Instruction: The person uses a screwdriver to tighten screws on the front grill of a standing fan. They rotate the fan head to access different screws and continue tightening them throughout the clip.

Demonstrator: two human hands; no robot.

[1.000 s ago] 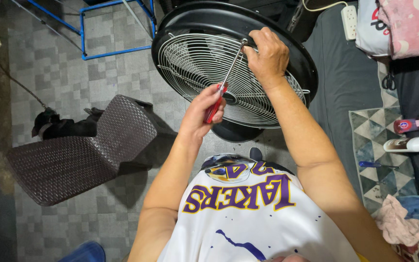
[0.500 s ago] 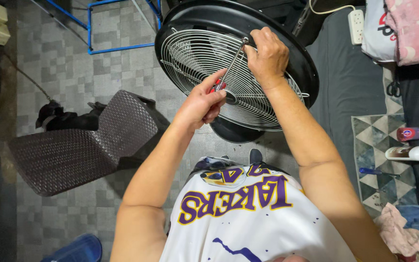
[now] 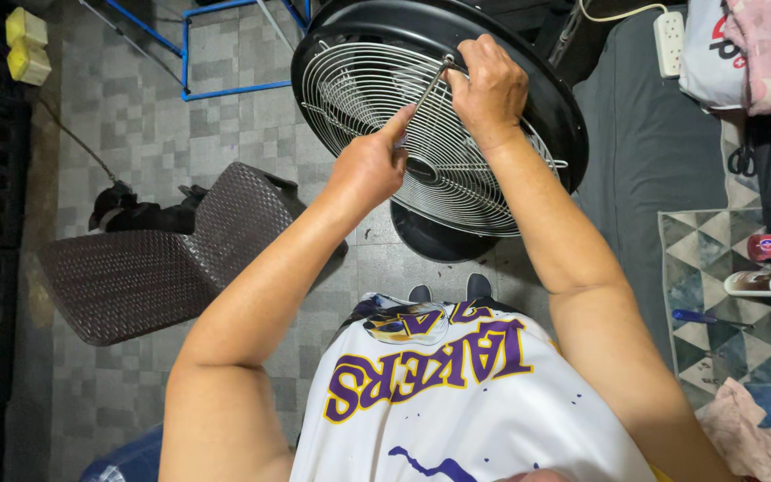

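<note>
- Black round fan (image 3: 546, 98) with silver wire grille, upright on grey tiled floor (image 3: 136, 116)
- Left hand (image 3: 369, 165) closed round screwdriver (image 3: 427, 91)
- Right hand (image 3: 490, 87) pinching grille's upper edge at screwdriver tip

— What is in the hands?

— A screwdriver (image 3: 427, 93) with a thin metal shaft. Its handle is hidden inside the closed left hand (image 3: 369, 165), and the shaft goes up and to the right to the right hand (image 3: 490, 85).

— And the fan (image 3: 439, 125)?

— It is round, with a black rim and a silver wire grille. It is tilted, directly behind both hands. The right hand rests on the grille.
</note>
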